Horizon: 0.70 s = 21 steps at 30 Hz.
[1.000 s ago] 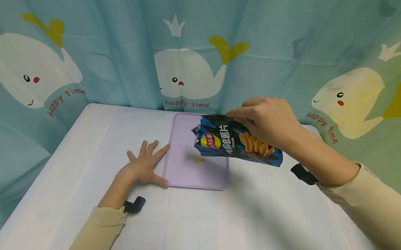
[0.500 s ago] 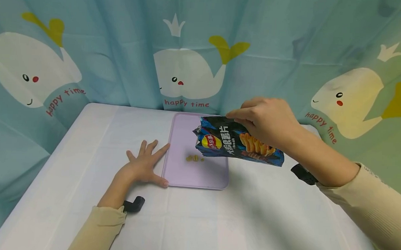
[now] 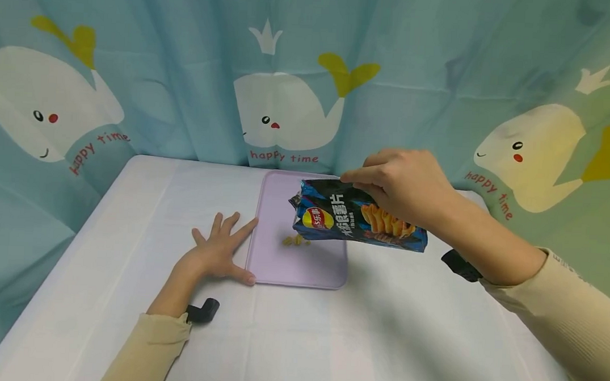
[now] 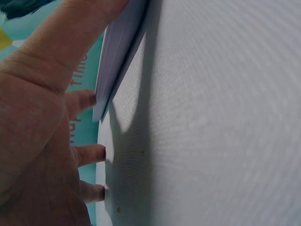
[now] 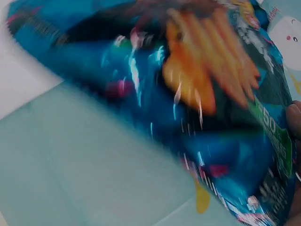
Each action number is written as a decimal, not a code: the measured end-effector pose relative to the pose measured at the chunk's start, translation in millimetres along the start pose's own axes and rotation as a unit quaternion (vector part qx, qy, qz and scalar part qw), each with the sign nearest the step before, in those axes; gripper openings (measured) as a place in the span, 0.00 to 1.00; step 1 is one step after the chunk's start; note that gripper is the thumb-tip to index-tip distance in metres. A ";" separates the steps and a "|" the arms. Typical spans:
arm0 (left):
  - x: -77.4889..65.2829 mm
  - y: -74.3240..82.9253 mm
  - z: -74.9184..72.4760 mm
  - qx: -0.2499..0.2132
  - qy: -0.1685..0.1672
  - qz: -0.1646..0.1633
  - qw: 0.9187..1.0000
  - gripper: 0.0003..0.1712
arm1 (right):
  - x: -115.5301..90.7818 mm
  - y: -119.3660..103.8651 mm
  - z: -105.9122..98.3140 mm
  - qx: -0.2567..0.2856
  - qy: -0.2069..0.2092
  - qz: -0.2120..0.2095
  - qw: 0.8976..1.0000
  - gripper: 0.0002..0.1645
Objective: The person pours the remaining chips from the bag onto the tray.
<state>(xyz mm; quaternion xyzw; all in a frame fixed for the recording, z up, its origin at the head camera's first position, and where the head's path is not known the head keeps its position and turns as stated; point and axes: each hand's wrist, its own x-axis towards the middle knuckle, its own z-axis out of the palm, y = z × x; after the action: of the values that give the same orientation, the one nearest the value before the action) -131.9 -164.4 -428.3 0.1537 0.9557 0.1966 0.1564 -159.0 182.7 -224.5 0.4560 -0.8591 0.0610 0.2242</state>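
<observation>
My right hand grips the upper edge of a blue and black bag of potato chips, held sideways in the air. The bag's torn mouth points left over a pale purple tray. Small yellow chip pieces lie on the tray below it. Fingers spread, my left hand rests at the tray's left edge; the thumb and index finger touch its side. In the left wrist view the thumb lies against the tray wall. The chip bag fills much of the right wrist view, blurred.
A white cloth covers the table under the tray. Behind it hangs a blue-green curtain with whale prints, close to the table's back edge. A black wrist camera sits beside the left wrist and another beside the right.
More chip pieces have appeared on the tray below the bag. The bag has shifted slightly in my right hand's grip, a little to the left. My left hand stays in place.
</observation>
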 end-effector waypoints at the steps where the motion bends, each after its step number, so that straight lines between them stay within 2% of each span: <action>1: 0.0 0.1 0.0 0.001 0.001 0.001 1.000 0.75 | 0.0 0.2 -0.2 0.000 0.003 0.000 1.000 0.12; 9: 1.2 -0.6 -0.6 0.003 0.002 0.004 1.000 0.76 | -1.6 3.5 -0.1 -0.010 0.001 -0.006 1.000 0.12; 16: 3.2 -1.4 0.5 0.000 -0.003 0.004 1.000 0.76 | -0.5 7.1 -11.3 -0.030 0.036 -0.010 0.999 0.13; 21: 2.8 -0.8 -0.7 0.000 -0.004 0.000 1.000 0.76 | -1.5 7.3 -7.3 -0.033 0.034 -0.007 0.999 0.13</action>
<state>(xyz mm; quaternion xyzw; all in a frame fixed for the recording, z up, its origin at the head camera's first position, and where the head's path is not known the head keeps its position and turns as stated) -134.9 -164.3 -428.7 0.1548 0.9549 0.1964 0.1602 -161.7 190.3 -217.9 0.4523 -0.8493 0.0464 0.2685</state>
